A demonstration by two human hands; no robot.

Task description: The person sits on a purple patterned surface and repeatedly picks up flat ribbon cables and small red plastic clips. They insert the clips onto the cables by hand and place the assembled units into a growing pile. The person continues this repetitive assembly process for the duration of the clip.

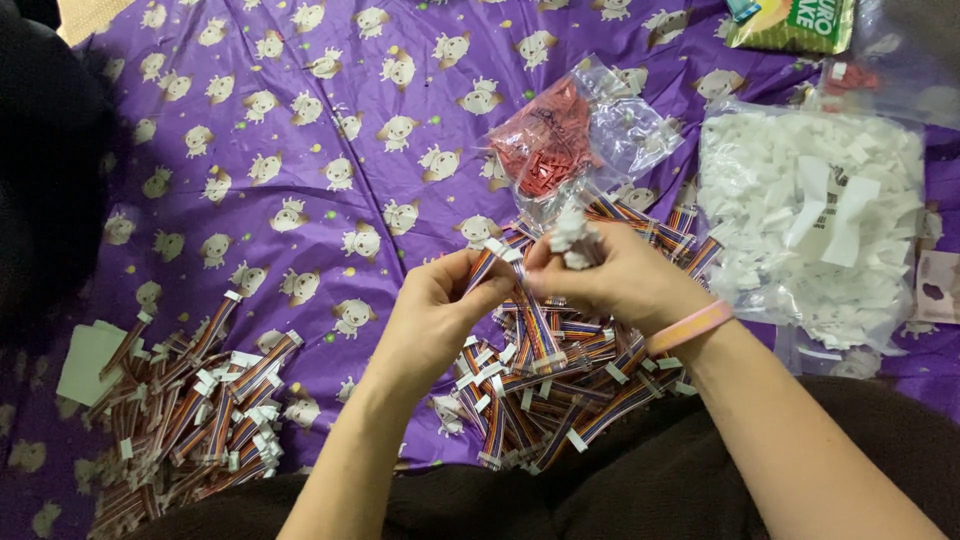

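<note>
My left hand (435, 320) pinches a short rainbow ribbon cable (492, 262) by its end, near its white connector. My right hand (610, 275) meets it at the same cable and also grips a small bunch of white plastic connector housings (573, 238) between thumb and fingers. A pink band circles my right wrist (690, 327). Both hands hover over a heap of similar ribbon cables (560, 370) lying on a purple cloth (300, 120) printed with cartoon animals.
A second heap of ribbon cables (195, 400) lies at the lower left. A clear bag of red connectors (550, 140) sits beyond my hands, and a large bag of white connectors (810, 220) at the right. A green packet (800, 22) is at the top edge.
</note>
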